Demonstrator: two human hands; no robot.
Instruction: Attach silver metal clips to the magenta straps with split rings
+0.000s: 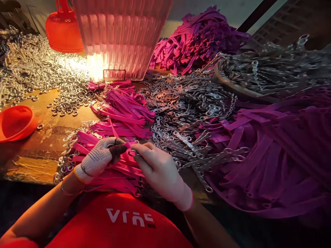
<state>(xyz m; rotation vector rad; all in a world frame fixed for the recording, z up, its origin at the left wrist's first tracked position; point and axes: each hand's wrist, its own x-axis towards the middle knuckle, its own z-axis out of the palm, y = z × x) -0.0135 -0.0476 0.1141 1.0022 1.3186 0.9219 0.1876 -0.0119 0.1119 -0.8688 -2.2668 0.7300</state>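
Over the near edge of the workbench, my two gloved hands meet fingertip to fingertip. My left hand (99,158), in a white dotted glove with dark fingertips, pinches the end of a magenta strap (128,145). Closed opposite it, my right hand (161,170) in a plain pale glove holds a small metal ring (132,152) against that strap end; the fingers partly cover the ring. Beneath both hands lies a pile of pink straps (113,129), several with metal rings at their ends.
Loose metal rings (69,100) spread across the left, by an orange cup (19,122). Twisted metal chain pieces (186,103) heap at centre right. Purple straps (263,155) fill the right side, with another pile (199,38) behind. A ribbed translucent panel (121,34) stands before a bright light.
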